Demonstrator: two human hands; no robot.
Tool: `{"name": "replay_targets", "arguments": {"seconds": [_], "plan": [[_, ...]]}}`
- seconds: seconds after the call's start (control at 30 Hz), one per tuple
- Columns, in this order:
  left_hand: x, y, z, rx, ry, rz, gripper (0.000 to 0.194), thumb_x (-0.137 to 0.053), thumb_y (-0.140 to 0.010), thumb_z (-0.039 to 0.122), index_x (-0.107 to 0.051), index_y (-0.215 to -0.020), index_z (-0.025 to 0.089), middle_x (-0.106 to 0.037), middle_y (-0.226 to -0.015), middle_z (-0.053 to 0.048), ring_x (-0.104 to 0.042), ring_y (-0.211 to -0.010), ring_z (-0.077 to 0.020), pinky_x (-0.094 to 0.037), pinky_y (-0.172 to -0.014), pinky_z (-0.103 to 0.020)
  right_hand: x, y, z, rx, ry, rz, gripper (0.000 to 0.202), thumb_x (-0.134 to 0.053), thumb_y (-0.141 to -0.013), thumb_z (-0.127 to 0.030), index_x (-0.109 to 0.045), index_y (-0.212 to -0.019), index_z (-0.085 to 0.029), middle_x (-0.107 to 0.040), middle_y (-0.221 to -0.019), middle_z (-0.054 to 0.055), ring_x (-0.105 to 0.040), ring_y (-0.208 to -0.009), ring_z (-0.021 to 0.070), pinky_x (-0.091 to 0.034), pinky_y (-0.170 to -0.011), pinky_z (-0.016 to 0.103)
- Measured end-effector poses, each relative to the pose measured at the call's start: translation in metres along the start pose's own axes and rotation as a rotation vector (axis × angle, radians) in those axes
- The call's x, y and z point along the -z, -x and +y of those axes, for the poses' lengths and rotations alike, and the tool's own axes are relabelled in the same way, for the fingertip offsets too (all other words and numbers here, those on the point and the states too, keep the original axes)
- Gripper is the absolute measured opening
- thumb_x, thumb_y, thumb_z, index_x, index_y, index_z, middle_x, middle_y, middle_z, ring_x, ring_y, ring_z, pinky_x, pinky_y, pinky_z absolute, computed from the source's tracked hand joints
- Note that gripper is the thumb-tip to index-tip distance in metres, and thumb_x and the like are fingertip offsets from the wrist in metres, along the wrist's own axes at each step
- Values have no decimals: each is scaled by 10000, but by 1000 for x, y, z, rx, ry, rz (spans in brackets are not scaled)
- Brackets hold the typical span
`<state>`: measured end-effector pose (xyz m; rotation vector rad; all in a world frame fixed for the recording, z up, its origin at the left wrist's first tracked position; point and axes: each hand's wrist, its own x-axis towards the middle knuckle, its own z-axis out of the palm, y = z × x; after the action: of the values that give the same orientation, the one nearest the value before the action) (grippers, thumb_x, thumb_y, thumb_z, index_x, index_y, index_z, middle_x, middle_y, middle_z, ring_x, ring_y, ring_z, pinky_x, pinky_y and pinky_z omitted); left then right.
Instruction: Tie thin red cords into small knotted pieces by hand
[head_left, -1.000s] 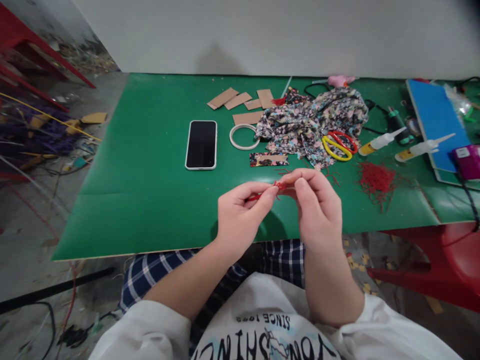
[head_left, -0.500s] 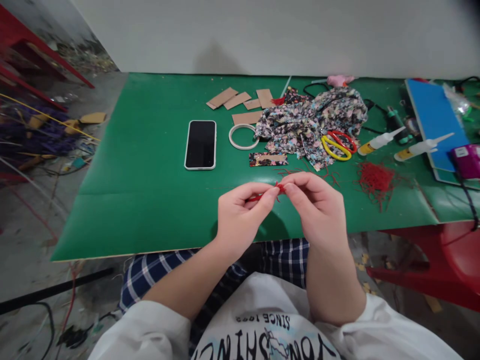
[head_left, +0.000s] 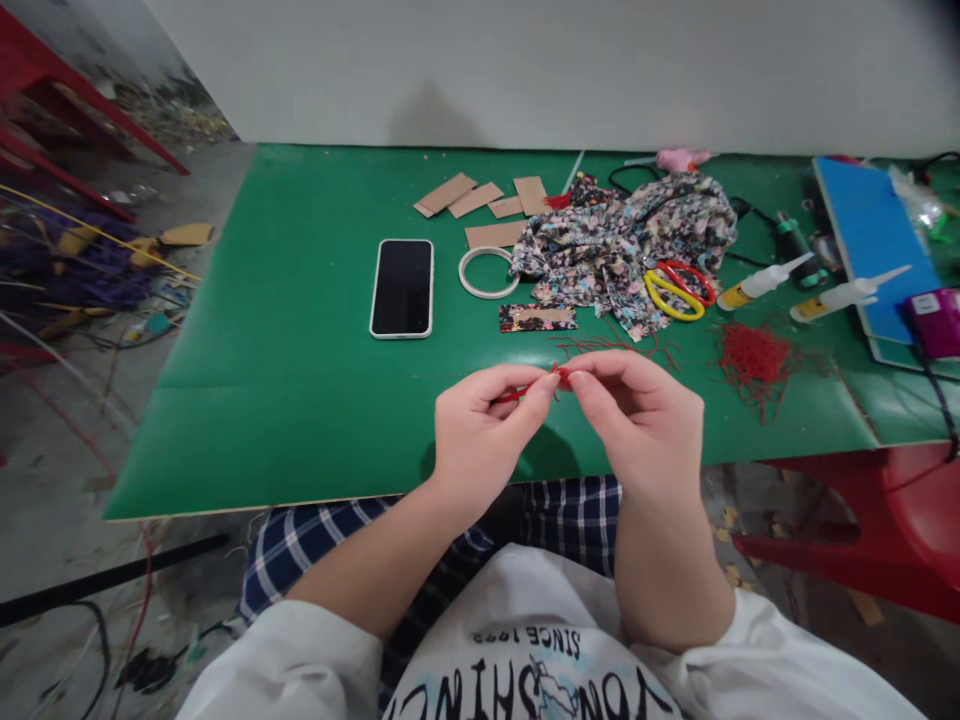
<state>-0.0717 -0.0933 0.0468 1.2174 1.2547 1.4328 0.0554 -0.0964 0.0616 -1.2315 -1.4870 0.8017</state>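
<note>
One left hand (head_left: 484, 430), one right hand (head_left: 651, 420), pinching red threads (head_left: 562, 377), possibly knotted, nearside of floral-edged strip (head_left: 538, 319); slack grip could shed strands.

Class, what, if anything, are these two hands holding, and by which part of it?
A small bunch of red threads: the left hand and the right hand both pinch it close to its tufted end.

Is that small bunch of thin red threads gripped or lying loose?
Gripped: the bare left hand pinches the red thread bunch between thumb and forefinger, and the bare right hand appears to close its fingertips on it too.
</note>
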Motion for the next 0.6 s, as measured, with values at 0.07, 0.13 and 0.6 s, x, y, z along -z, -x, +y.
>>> {"name": "replay_targets", "arguments": {"seconds": [0.07,0.13,0.6], "plan": [[0,1,0,-15,-31,-3,58,-683,-715,200,-714,-677,171,-703,-626,20,-617,-531,-60,-467,-456,-101,-1,0,0,6,24,9,67,-601,-816,-164,-647,-813,-212,-699,-798,-29,-658,-728,78,-546,-708,198],[0,1,-1,-28,-48,-5,59,-680,-718,200,-714,-678,172,-703,-631,19,-619,-536,-62,-462,-446,-98,-1,0,1,8,39,22,63,-598,-812,-161,-638,-799,-207,-688,-775,-33,-650,-706,72,-540,-689,189],[-2,0,0,29,26,-19,68,-691,-717,231,-726,-689,179,-725,-663,7,-645,-571,-83,-510,-509,-136,-7,-1,1,-74,-28,41,52,-579,-818,-175,-604,-781,-200,-659,-727,-30,-636,-667,81,-538,-628,192]]}}
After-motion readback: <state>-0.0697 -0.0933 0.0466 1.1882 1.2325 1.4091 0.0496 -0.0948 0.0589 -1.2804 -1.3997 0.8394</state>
